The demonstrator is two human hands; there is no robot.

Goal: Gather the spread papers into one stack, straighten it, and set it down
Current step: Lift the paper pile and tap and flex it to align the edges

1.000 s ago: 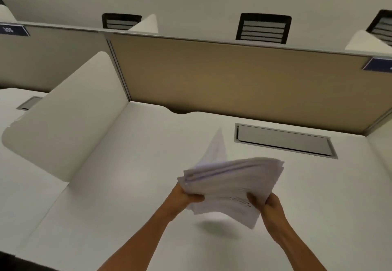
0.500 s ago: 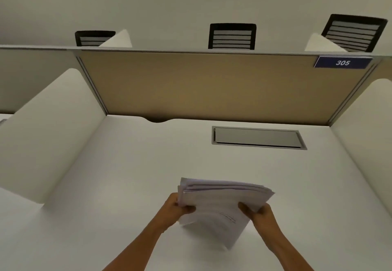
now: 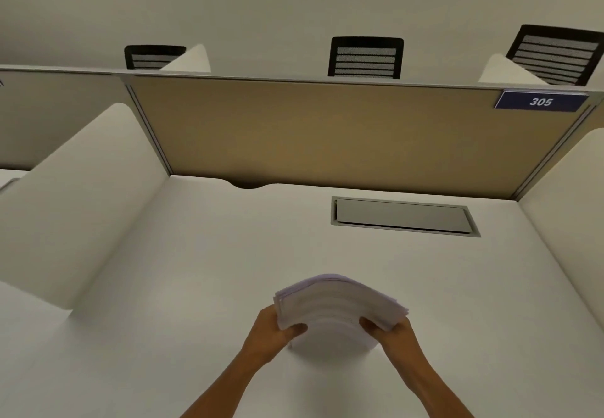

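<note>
Paper stack (image 3: 340,306): white, thick, bowed, edges slightly fanned, gripped at its sides by left hand (image 3: 273,336) and right hand (image 3: 394,336), lower edge at the white desk (image 3: 196,270). Beyond: closed grey cable hatch (image 3: 403,216), contents hidden; tan partition (image 3: 327,133) labelled 305 (image 3: 541,101).

A blue sign (image 3: 541,101) on the tan partition (image 3: 327,130) reads "305".

A white desk (image 3: 170,287) fills the carrel, closed in by a tan back panel (image 3: 327,133) and white side dividers (image 3: 75,218). A grey rectangular cover plate (image 3: 403,216) sits flush in the desk top near the back right. A small curved notch (image 3: 250,185) cuts the rear edge, left of the plate
</note>
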